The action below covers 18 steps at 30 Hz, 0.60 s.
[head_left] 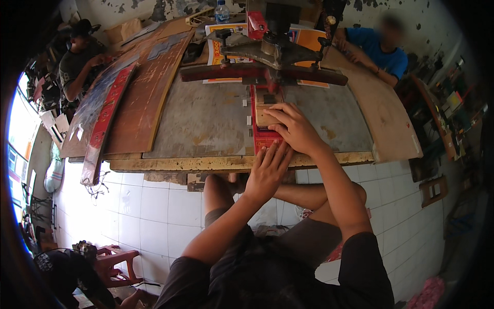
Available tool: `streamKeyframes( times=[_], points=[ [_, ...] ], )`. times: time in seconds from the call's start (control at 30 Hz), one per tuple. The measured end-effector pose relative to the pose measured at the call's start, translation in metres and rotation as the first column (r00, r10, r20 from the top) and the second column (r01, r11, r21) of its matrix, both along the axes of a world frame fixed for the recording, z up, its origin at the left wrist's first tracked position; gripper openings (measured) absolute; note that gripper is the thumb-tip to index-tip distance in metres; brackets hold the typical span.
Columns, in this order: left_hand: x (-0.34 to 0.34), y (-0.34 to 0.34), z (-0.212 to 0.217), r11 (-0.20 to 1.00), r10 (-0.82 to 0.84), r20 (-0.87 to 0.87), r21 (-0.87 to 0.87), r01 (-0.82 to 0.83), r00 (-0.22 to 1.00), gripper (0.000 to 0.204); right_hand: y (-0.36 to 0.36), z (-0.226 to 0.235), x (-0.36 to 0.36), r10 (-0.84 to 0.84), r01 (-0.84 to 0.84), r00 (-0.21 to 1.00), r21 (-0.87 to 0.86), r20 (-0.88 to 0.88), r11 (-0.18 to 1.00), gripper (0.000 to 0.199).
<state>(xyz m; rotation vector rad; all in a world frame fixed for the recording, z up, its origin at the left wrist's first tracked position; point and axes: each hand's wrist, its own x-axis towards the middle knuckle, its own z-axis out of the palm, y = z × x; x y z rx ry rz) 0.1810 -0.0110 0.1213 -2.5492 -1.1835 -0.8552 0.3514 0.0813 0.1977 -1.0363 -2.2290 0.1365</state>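
A narrow stack of red printed cards (261, 135) lies lengthwise on the grey metal table (206, 123), running under the dark clamp bar of a cutting machine (267, 62). My left hand (267, 170) lies flat with fingers spread on the near end of the stack at the table's edge. My right hand (293, 127) presses down on the stack's middle, fingers curled over a brown card piece (265, 116) on top. Neither hand grips anything; both just rest on the stack.
Brown boards (149, 87) and a long red printed strip (105, 121) lie on the table's left part. One person sits at the far left (77, 56), another in blue at the far right (378, 49). A water bottle (222, 11) stands at the back. Below is white tiled floor.
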Motion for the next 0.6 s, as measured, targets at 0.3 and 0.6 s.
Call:
streamKeyframes(
  times=[0.3, 0.6],
  points=[
    [-0.0004, 0.0006, 0.0021, 0.999, 0.01, 0.008, 0.032, -0.01, 1.0, 0.07, 0.0033, -0.0014, -0.001, 0.018, -0.018, 1.0, -0.004, -0.018, 1.0, 0.047],
    [-0.0029, -0.0006, 0.0034, 0.998, 0.045, -0.042, 0.033, -0.044, 0.998, 0.066, 0.001, -0.0025, 0.0002, -0.055, 0.061, 0.997, 0.122, -0.052, 0.991, 0.041]
  ],
)
